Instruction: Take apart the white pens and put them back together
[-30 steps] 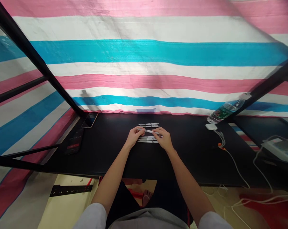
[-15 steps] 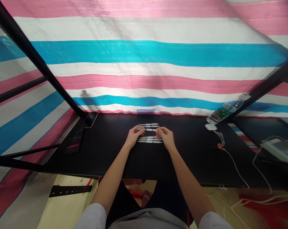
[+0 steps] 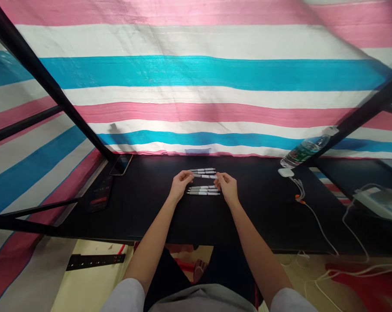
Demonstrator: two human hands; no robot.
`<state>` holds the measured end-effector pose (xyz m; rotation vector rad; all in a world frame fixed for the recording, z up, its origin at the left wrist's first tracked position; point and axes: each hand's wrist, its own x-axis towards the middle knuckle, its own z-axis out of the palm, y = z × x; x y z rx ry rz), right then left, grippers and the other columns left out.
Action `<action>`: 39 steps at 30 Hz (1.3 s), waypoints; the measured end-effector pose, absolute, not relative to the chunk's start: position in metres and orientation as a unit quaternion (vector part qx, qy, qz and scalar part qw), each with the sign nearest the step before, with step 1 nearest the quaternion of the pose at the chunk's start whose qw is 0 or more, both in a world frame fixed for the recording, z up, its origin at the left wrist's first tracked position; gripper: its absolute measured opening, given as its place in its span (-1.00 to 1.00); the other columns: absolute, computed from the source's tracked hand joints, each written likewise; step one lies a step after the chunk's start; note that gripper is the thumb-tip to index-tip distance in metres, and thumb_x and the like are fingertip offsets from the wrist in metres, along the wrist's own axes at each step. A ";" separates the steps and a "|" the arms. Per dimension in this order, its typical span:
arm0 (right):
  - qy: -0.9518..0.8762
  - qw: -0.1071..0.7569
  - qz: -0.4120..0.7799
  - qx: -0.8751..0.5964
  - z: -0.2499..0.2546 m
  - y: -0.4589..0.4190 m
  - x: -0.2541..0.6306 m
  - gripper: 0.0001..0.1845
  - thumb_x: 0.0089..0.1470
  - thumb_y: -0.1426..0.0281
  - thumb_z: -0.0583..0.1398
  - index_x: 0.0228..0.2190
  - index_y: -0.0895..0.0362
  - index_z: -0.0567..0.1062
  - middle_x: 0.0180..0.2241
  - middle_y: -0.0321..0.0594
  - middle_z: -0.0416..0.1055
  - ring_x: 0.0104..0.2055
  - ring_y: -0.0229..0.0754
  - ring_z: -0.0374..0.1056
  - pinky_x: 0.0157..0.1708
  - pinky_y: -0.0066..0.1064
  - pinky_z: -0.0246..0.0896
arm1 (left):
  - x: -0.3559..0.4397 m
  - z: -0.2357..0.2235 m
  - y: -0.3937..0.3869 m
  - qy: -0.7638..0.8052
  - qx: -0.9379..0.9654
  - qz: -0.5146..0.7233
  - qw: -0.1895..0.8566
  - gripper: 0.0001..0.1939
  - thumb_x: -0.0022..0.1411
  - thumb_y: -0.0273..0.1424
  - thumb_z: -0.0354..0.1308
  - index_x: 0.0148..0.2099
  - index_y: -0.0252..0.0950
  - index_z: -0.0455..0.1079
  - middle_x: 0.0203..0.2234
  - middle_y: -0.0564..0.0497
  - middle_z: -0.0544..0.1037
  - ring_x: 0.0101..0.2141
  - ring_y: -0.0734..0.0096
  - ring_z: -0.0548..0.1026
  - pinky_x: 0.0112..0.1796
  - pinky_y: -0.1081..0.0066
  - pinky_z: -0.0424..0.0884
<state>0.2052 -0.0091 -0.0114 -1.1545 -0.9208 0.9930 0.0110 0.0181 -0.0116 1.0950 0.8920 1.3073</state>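
A white pen with dark bands (image 3: pixel 205 176) spans the space between my two hands. My left hand (image 3: pixel 180 183) has thumb and fingers pinched at its left end. At the other end, my right hand (image 3: pixel 227 187) pinches the pen's tip between thumb and fingers. Just beyond lie two similar pens (image 3: pixel 203 170), side by side. Closer to me is a small row of white and grey pens (image 3: pixel 202 190), lying parallel, with my right fingers near their right ends.
Dark phones lie at the left on the black table (image 3: pixel 144 208), one a phone (image 3: pixel 100 195) with a lit screen. To the right, a water bottle (image 3: pixel 304 151) leans near a white charger (image 3: pixel 286 172) with cables. Black frame bars and striped sheeting surround the table.
The held pen has shifted slightly to the right. My left hand has moved a little left, so the hands are slightly farther apart. The other pens lie as before.
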 end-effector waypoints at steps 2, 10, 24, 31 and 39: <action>-0.398 0.634 0.428 -0.507 -0.012 -0.009 0.206 -0.57 -0.11 0.01 0.31 -0.53 0.15 0.48 -0.66 -0.30 0.39 -0.70 -0.35 0.22 -0.76 -0.53 0.03 | 0.011 -0.010 0.017 0.373 0.460 0.556 0.584 -0.60 -0.04 -0.23 0.38 -0.16 -0.30 0.47 -0.33 -0.02 0.54 -0.33 0.42 0.47 -0.31 0.41 0.38; -0.399 0.635 0.424 -0.507 -0.015 -0.008 0.206 -0.57 -0.11 0.01 0.31 -0.51 0.15 0.49 -0.64 -0.28 0.41 -0.67 -0.32 0.25 -0.74 -0.52 0.06 | 0.010 -0.008 0.016 0.433 0.487 0.534 0.539 -0.67 0.04 -0.15 0.29 -0.40 -0.36 0.49 -0.58 0.04 0.44 -0.55 0.54 0.34 -0.45 0.44 0.29; -0.398 0.638 0.415 -0.512 -0.012 -0.008 0.207 -0.56 -0.11 -0.01 0.29 -0.51 0.14 0.49 -0.64 -0.28 0.40 -0.66 -0.31 0.24 -0.72 -0.49 0.05 | 0.008 -0.009 0.017 0.421 0.499 0.551 0.520 -0.66 0.00 -0.18 0.32 -0.25 -0.32 0.52 -0.47 0.00 0.51 -0.49 0.50 0.38 -0.42 0.44 0.30; -0.410 0.629 0.414 -0.515 -0.015 -0.006 0.207 -0.55 -0.11 -0.03 0.28 -0.50 0.14 0.49 -0.64 -0.27 0.41 -0.66 -0.30 0.24 -0.72 -0.48 0.05 | 0.009 -0.008 0.017 0.477 0.510 0.523 0.489 -0.66 0.05 -0.13 0.26 -0.42 -0.35 0.48 -0.57 0.01 0.47 -0.53 0.51 0.34 -0.45 0.45 0.26; -0.407 0.633 0.417 -0.510 -0.014 -0.008 0.207 -0.55 -0.11 -0.03 0.28 -0.50 0.13 0.50 -0.64 -0.28 0.40 -0.66 -0.31 0.24 -0.71 -0.49 0.06 | 0.008 -0.008 0.017 0.447 0.511 0.536 0.502 -0.65 0.05 -0.14 0.27 -0.25 -0.33 0.52 -0.48 0.00 0.51 -0.49 0.50 0.37 -0.42 0.47 0.29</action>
